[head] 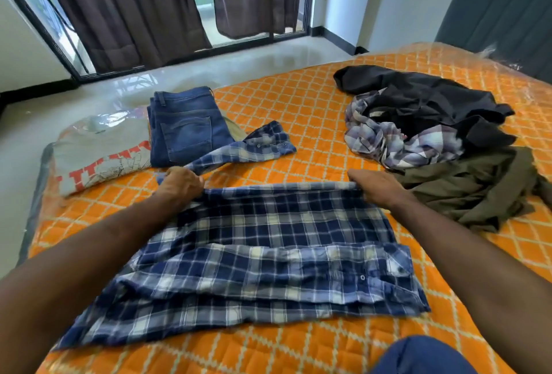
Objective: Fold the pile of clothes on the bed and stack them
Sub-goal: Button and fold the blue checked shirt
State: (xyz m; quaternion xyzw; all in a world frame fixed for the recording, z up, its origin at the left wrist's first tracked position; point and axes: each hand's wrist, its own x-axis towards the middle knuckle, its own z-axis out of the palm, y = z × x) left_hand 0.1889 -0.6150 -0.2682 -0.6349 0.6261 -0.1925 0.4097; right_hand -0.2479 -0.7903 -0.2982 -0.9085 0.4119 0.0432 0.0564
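Orange quilted bed (313, 110) is carrying a blue plaid shirt (254, 254), lying spread in front of the person. Left hand (182, 182) and right hand (379, 187) are each pinching a far corner of its folded edge. Keeping both corners level should give a square fold. Folded jeans (185, 128) are sitting far left; an unfolded pile (427, 122) is waiting far right.

Left hand (179, 184) and right hand (377, 188) reach forward, fingers curled.
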